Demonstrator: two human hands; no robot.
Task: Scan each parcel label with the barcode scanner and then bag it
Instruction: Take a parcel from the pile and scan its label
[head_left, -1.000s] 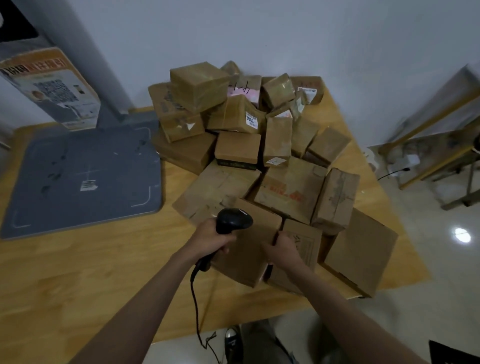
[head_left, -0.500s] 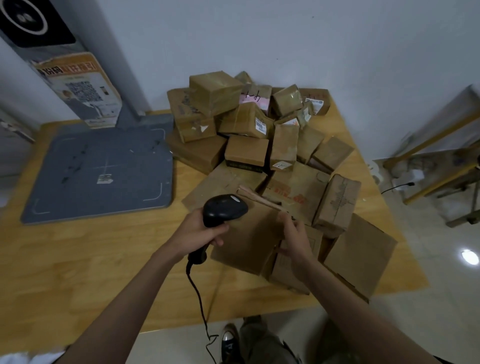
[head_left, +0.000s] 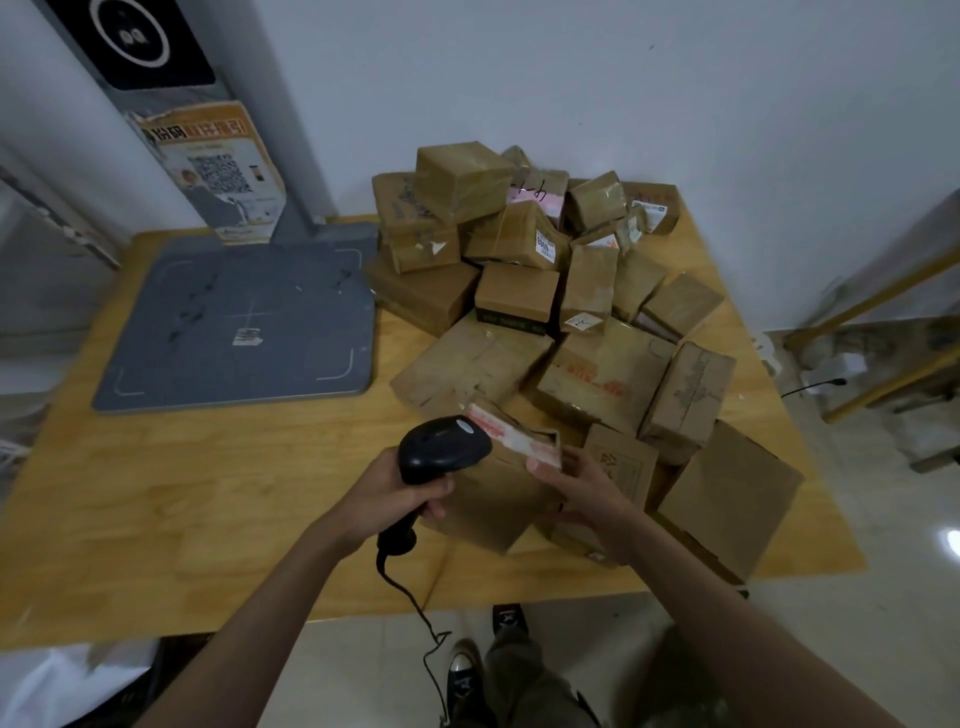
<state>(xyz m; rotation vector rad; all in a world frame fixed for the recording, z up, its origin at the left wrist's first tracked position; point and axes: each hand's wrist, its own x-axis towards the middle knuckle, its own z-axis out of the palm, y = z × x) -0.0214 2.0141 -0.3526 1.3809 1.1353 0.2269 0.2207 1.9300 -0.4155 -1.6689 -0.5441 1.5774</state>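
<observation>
Grey scale pad (head_left: 244, 322) on the wooden counter (head_left: 156, 493) at left, left hand (head_left: 395, 493) gripping one black barcode scanner (head_left: 441, 449), right hand (head_left: 576, 480) now tilting the near parcel (head_left: 493, 499) up, its label (head_left: 511, 434) turned into view, roughly twenty parcels (head_left: 545, 291) piled to the counter's right edge, bare wood near-left.

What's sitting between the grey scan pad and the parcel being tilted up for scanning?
In the head view, only bare wooden table lies between the grey pad and the tilted parcel; the scanner in the left hand hangs beside the parcel.
</observation>
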